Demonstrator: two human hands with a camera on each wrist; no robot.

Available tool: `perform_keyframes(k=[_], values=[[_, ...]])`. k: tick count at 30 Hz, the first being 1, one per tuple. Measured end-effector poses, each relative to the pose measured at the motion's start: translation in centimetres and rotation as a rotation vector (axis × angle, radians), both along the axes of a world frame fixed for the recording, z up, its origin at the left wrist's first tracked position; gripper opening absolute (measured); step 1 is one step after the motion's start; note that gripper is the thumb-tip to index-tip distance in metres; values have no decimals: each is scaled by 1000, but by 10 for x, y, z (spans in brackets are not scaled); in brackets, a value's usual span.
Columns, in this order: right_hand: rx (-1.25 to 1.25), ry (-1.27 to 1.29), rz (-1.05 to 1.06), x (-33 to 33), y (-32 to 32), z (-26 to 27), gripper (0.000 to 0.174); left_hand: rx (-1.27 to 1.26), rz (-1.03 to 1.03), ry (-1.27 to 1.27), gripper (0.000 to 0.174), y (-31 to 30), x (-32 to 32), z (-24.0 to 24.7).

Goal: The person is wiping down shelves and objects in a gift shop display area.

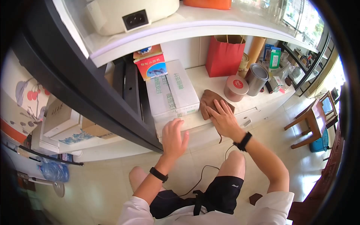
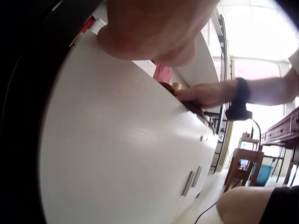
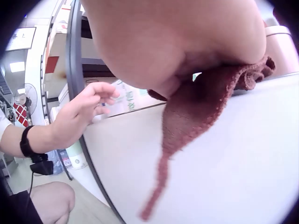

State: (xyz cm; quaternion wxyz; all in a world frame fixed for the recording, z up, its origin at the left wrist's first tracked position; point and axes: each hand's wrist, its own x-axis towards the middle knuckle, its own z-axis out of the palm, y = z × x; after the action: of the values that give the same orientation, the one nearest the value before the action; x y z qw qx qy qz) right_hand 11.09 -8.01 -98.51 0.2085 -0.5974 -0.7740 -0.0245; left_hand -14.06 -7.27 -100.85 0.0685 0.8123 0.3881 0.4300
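A brown cloth [image 1: 207, 98] lies crumpled on the white cabinet top, beside a taped white carton [image 1: 155, 92] with green print. My right hand [image 1: 224, 122] presses on this cloth with its fingers stretched out over it. In the right wrist view a corner of the cloth [image 3: 189, 123] droops over the cabinet's front edge and ends in a thin strip. My left hand [image 1: 173, 138] is held in front of the carton's near side, fingers loosely bent, with nothing in it.
Behind the cloth stand a round pink tin [image 1: 236, 90], a silver canister [image 1: 257, 78] and a red paper bag [image 1: 225, 56]. A red printed box [image 1: 150, 65] sits on the carton. A shelf [image 1: 210, 23] overhangs the cabinet top, and a dark post [image 1: 86, 80] rises at left.
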Motion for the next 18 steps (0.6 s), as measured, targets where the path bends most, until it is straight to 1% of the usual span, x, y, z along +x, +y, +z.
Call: perform_keyframes(k=[1,3,6,9,11,12,13,14,16,17,18], values=[[18,6,-24,-7,-15,0,45,-10,-41,-95,44,1,-5,0],[65,24,-72,-28,-41,-3,45,-39,-59,-237,40,0,-17,-2],[123,35,-114,-71,-59,-7,46,-65,-98,-401,39,2,-28,-9],[166,113,-41,-112,-57,-16,45,-65,-123,-523,40,4,-27,-12],[194,240,145,-142,-49,-17,41,27,-123,-562,40,4,-24,-11],[233,226,196,-159,-40,-29,41,71,-129,-584,40,5,-20,-9],[217,291,224,-169,-33,-28,40,110,-127,-568,40,3,-21,-3],[203,354,250,-170,-29,-29,40,124,-174,-598,41,3,-24,-6],[219,351,251,-155,-30,-34,40,141,-148,-460,43,-4,-28,1],[227,357,249,-149,-30,-33,40,144,-128,-369,43,-9,-25,12],[208,373,171,-137,-33,-31,40,126,-121,-331,39,-13,-19,19]])
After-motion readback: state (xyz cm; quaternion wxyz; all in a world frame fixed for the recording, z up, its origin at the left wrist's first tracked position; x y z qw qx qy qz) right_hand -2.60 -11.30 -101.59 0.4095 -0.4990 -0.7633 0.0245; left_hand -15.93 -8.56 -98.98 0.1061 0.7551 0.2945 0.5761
